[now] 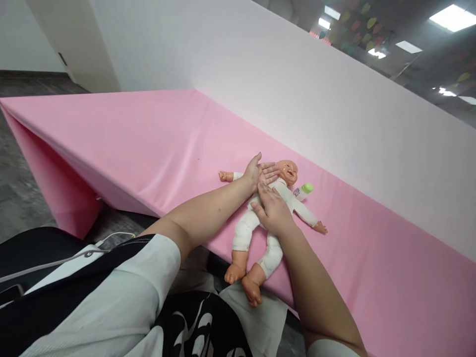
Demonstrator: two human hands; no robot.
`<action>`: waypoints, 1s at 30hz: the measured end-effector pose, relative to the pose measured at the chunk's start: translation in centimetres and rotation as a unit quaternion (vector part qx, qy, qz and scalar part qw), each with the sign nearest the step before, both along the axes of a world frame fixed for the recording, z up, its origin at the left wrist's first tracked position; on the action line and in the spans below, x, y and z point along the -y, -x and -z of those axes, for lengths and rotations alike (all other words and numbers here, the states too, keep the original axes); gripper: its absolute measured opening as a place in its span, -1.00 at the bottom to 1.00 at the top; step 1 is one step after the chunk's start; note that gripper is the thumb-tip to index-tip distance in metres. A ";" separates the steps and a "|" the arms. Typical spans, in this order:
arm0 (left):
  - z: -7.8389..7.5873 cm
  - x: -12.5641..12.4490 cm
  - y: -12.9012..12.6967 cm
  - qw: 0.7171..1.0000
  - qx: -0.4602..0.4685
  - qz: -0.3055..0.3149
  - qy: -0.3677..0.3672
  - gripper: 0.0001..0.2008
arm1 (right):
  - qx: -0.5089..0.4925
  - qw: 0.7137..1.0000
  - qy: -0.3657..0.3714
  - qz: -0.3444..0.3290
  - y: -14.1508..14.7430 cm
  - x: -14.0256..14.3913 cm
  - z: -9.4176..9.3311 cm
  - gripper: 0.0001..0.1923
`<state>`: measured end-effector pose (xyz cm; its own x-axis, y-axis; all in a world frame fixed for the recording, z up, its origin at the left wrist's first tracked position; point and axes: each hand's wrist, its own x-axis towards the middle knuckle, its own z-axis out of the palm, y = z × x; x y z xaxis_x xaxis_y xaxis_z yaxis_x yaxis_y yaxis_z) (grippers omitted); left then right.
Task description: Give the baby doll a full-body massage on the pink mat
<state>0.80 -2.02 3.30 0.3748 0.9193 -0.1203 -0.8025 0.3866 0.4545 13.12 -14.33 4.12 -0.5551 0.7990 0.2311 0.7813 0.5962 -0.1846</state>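
Observation:
A baby doll with a white cloth body lies on its back, its head away from me and its feet at the table's near edge. Over its chest, my left hand is turned palm up with the fingers stretched out. My right hand lies flat above the doll's belly, its fingertips at the heel of my left palm. Neither hand holds anything. Beside the doll's shoulder lies a small white bottle with a green cap. My hands hide much of the doll's torso.
A pink cloth covers the table. A white wall rises along its far side. A white cable runs by my left sleeve, and a dark seat stands at the lower left.

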 end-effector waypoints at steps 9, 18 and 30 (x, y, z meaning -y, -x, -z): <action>-1.8 3.9 -2.3 0.992 0.042 0.118 0.001 -0.26 | -0.029 0.999 -0.039 0.016 -0.2 0.1 -0.3 0.05; -1.2 2.5 -2.0 0.998 -0.025 0.045 -0.030 -0.33 | 0.005 0.990 -0.034 0.135 -0.7 -1.0 0.1 -0.12; 3.9 0.2 -0.5 0.663 -0.639 -0.166 -0.352 -0.72 | -0.289 0.951 -0.099 0.049 -1.0 -0.2 1.8 -0.77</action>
